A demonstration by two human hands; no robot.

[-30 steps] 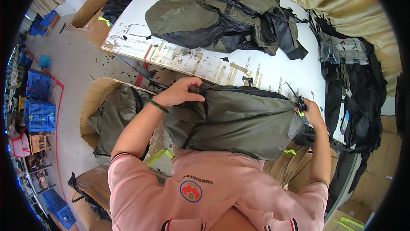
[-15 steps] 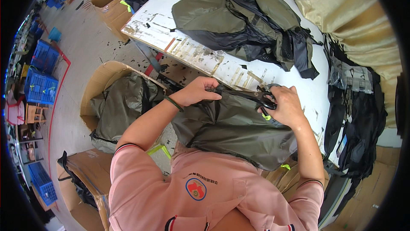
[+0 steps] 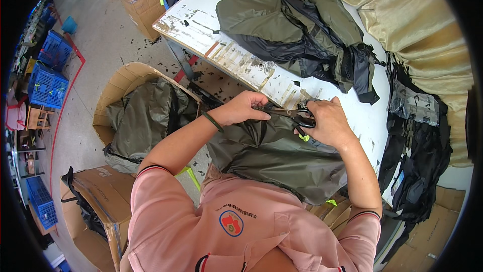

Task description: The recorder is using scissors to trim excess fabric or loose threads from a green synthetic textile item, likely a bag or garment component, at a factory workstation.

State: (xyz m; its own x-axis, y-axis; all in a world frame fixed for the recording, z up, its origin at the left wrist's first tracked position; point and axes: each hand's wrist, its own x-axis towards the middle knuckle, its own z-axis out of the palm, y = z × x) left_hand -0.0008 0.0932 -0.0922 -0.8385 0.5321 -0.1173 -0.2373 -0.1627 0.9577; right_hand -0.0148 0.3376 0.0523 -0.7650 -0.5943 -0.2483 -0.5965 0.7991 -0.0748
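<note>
Across my lap and against the table edge lies an olive-green fabric piece (image 3: 282, 156), thin and slightly shiny, with dark trim along its upper edge. My left hand (image 3: 241, 109) pinches that edge between thumb and fingers. A pair of black-handled scissors (image 3: 286, 113) is in my right hand (image 3: 331, 122), its blades pointing left and their tips right by my left fingertips. Whether the blades touch the fabric is hard to make out. A bright yellow-green tab (image 3: 304, 137) shows just below the scissor handles.
More olive and black fabric pieces (image 3: 297, 25) lie on the worn white table (image 3: 201, 25). An open cardboard box (image 3: 108, 93) at left holds similar fabric. Another carton (image 3: 98, 196) stands nearer. Black straps and bags (image 3: 417, 141) hang at right, by a gold curtain (image 3: 412, 25).
My right hand has brought the scissors left, closer to my left fingertips, and the blades look closer together. My left hand still pinches the edge. The whole view has shifted slightly.
</note>
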